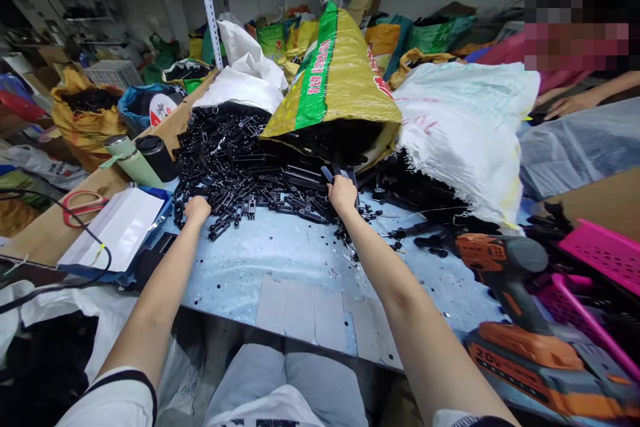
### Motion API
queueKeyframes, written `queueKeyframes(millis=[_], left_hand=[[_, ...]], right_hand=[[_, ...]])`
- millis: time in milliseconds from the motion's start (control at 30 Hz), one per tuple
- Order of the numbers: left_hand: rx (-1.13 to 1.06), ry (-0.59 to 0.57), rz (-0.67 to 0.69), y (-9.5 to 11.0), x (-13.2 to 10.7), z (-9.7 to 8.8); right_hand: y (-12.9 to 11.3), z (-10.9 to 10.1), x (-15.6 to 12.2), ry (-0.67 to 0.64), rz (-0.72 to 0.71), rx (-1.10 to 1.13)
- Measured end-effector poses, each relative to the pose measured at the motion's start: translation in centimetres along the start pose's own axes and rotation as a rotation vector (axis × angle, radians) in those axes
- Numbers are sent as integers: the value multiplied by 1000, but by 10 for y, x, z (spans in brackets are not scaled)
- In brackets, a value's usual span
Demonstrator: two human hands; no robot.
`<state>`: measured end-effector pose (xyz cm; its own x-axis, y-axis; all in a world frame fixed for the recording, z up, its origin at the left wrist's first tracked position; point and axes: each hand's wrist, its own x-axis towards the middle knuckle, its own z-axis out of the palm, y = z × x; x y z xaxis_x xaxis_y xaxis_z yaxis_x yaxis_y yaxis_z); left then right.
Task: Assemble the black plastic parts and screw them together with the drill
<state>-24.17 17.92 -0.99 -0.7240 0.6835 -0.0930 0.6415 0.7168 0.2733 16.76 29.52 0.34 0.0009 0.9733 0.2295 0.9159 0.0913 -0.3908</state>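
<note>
My left hand (197, 211) is closed at the near left edge of a heap of small black parts (225, 160); its fingertips are turned away, so what they hold is hidden. At the mouth of a yellow and green woven sack (345, 73), my right hand (343, 195) is closed round flat black strips (328, 174) that stick out above the fingers. The sack lies tipped toward me, with dark pieces inside its opening. Longer black parts (305, 177) lie between the two hands on the light blue tabletop (240, 267).
An orange and black cordless drill (515, 320) and pink baskets (600, 253) stand at right. White sacks (450, 127) lie behind. On the left are a green bottle (133, 160), a black cup (156, 157), red-handled scissors (83, 208) and white paper (115, 227). Another person is at far right.
</note>
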Motion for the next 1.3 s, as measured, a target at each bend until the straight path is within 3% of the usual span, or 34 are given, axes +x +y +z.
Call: queueKeyframes(millis=[100, 200, 300, 400, 467, 600, 700, 733, 800, 933, 1000, 1100, 1233, 1300], left_hand=[[-30, -51, -3, -1, 1, -7], [-63, -66, 1, -3, -6, -11], [-97, -56, -4, -6, -16, -13], [-148, -16, 24, -10, -30, -18], [-191, 60, 64, -12, -43, -22], [-288, 226, 269, -6, -81, -26], [-352, 191, 467, 1, -127, -16], [-391, 126, 520, 2, -147, -10], [-611, -159, 583, 3, -190, 3], [-1005, -718, 552, 0, -274, 21], [-1085, -819, 543, 0, -302, 22], [-1086, -678, 583, -1, -323, 17], [-963, -376, 828, -1, -326, 5], [-909, -313, 936, 0, -326, 0]], right_hand=[[1, -10, -20, 53, -23, 239], [4, -24, -67, -23, 25, 588], [8, -33, -133, -226, 167, 787], [14, -43, -201, -533, 286, 968], [18, -51, -239, -592, 268, 951], [22, -65, -287, -439, -36, 625], [18, -64, -301, -362, -190, 350], [14, -62, -303, -351, -204, 301], [4, -57, -304, -349, -198, 335], [-22, -49, -302, -496, 47, 874], [-33, -49, -303, -560, 197, 1142], [-40, -52, -305, -551, 219, 1311], [-35, -61, -307, -546, 101, 1275], [-33, -65, -307, -537, 42, 1234]])
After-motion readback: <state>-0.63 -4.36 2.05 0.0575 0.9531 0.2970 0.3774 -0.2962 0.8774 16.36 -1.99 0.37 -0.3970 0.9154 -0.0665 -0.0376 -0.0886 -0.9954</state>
